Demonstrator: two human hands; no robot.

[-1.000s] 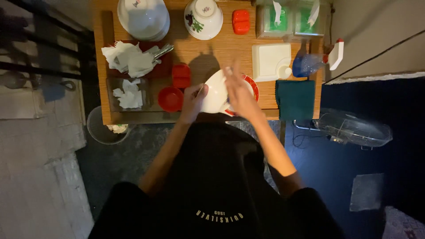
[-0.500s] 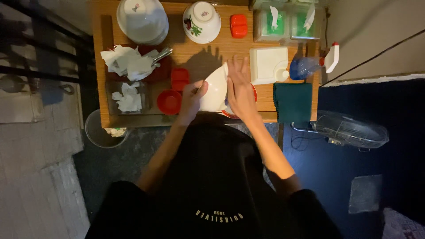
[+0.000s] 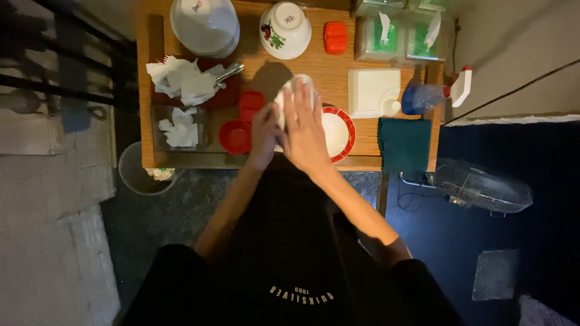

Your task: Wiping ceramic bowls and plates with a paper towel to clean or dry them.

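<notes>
I hold a white dish [image 3: 292, 84] on its edge between both hands, above the front of a wooden table [image 3: 314, 66]. My left hand [image 3: 263, 134] grips its left side from behind. My right hand [image 3: 305, 130] lies flat across its face with fingers spread, hiding most of it. Only the dish's top rim shows past my fingertips. A red-rimmed white plate [image 3: 339, 134] lies on the table just right of my right hand.
At the back stand stacked white plates [image 3: 205, 24], a floral bowl [image 3: 285, 30], a red box [image 3: 335, 37] and green tissue boxes [image 3: 380, 37]. Crumpled tissues [image 3: 181, 77], red cups [image 3: 235, 136], a white container [image 3: 373, 92], spray bottle [image 3: 430, 96], green cloth [image 3: 403, 145], a bin [image 3: 140, 174], a fan [image 3: 483, 188].
The dish has turned from face-up to standing on edge and moved away from me. My right hand has slid flat over its face, and the red-rimmed plate is now uncovered.
</notes>
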